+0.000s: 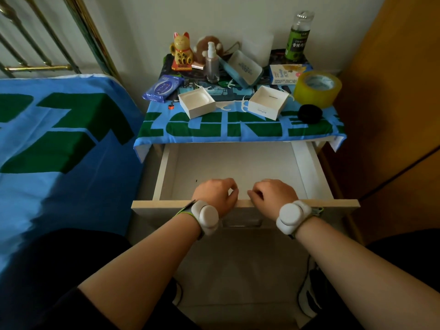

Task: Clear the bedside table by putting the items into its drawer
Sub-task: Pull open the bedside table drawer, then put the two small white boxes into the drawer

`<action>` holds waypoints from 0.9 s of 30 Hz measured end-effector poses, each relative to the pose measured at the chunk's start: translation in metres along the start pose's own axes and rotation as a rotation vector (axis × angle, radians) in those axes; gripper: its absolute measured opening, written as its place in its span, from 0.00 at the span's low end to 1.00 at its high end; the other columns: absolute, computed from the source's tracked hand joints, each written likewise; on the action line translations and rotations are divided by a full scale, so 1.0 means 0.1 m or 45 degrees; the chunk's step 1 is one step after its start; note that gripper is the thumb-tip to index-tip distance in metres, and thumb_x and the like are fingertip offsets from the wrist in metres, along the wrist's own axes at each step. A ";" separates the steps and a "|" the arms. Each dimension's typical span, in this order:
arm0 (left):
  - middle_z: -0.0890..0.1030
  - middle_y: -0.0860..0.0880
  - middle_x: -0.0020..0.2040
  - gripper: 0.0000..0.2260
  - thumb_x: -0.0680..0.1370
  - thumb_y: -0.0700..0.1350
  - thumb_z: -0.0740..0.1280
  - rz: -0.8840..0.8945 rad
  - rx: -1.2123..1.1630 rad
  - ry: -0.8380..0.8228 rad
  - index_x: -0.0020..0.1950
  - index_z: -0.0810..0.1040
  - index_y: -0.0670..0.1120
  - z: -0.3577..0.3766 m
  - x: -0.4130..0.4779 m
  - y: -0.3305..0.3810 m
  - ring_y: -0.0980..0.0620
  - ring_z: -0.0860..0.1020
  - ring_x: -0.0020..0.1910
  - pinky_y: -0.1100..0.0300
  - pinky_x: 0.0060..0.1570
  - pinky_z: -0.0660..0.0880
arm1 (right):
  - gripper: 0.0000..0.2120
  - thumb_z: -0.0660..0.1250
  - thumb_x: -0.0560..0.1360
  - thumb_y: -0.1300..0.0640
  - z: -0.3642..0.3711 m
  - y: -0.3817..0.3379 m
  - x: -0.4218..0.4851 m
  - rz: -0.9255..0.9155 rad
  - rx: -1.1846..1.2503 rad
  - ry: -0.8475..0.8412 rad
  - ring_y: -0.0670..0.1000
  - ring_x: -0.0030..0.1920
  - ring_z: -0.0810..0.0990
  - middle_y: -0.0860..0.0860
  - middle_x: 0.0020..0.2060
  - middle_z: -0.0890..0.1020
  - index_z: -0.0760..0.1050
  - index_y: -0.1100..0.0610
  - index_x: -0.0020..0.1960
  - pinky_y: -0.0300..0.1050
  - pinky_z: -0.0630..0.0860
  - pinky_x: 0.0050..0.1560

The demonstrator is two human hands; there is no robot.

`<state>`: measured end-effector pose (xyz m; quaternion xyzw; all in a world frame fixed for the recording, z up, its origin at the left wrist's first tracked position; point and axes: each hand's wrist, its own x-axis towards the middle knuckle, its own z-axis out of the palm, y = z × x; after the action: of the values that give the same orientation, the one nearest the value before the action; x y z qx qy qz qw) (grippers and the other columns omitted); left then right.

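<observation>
Gripping the drawer (333, 203) by its front edge, the left hand (215, 195) and right hand (273, 194) sit side by side, fingers curled over the rim (white bands on both wrists). The drawer stands pulled out beneath the cloth-covered bedside table (214, 129), where the tape roll (317, 89) rests.

The counter (320, 146) is covered by a blue-and-green printed cloth (238, 129); its drawer (228, 163) stands open. On the cloth lie:
- a gold lucky-cat figurine (181, 51)
- a clear spray bottle (212, 64)
- a blue wipes pack (163, 88)
- one open white box (197, 104)
- a second white box (267, 104)
- a yellow tape roll (317, 88)
- a green-labelled bottle (297, 41)
</observation>
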<state>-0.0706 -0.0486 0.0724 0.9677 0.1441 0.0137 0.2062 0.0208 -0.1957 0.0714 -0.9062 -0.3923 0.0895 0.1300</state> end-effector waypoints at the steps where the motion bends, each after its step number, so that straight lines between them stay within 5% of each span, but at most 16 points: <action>1: 0.80 0.51 0.39 0.11 0.78 0.53 0.58 -0.006 -0.008 -0.024 0.53 0.76 0.51 0.00 0.00 0.01 0.50 0.78 0.37 0.57 0.37 0.76 | 0.14 0.58 0.77 0.45 -0.01 0.00 0.00 0.008 0.009 -0.030 0.49 0.33 0.75 0.48 0.33 0.76 0.75 0.52 0.39 0.42 0.72 0.35; 6: 0.75 0.53 0.37 0.12 0.78 0.54 0.58 -0.026 -0.001 -0.134 0.55 0.76 0.52 0.01 -0.02 0.05 0.52 0.75 0.37 0.60 0.35 0.72 | 0.14 0.59 0.77 0.45 -0.01 -0.03 -0.01 0.019 0.016 -0.133 0.49 0.32 0.75 0.49 0.33 0.77 0.76 0.52 0.41 0.40 0.70 0.34; 18: 0.82 0.53 0.45 0.13 0.78 0.52 0.59 -0.061 -0.057 -0.090 0.61 0.73 0.52 -0.11 0.06 -0.11 0.52 0.80 0.43 0.54 0.45 0.78 | 0.16 0.59 0.77 0.45 -0.04 -0.10 -0.12 -0.049 0.119 -0.459 0.51 0.42 0.80 0.51 0.47 0.83 0.80 0.53 0.53 0.47 0.78 0.47; 21: 0.82 0.55 0.45 0.12 0.78 0.52 0.60 -0.062 -0.084 -0.036 0.60 0.73 0.53 -0.19 0.11 -0.19 0.53 0.79 0.43 0.53 0.46 0.78 | 0.15 0.59 0.77 0.45 -0.09 -0.09 -0.10 -0.070 0.172 -0.514 0.48 0.37 0.79 0.51 0.45 0.83 0.79 0.52 0.54 0.46 0.79 0.47; 27: 0.79 0.51 0.51 0.14 0.76 0.49 0.63 -0.017 -0.167 0.309 0.61 0.74 0.50 -0.42 0.31 -0.29 0.53 0.76 0.47 0.57 0.47 0.75 | 0.13 0.61 0.77 0.48 -0.28 -0.09 0.13 -0.072 0.330 -0.153 0.46 0.41 0.79 0.44 0.40 0.81 0.76 0.48 0.59 0.43 0.76 0.45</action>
<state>-0.0524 0.0021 0.0978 0.9424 0.1733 0.1388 0.2503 0.0311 -0.1850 0.0994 -0.8634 -0.4098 0.1899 0.2248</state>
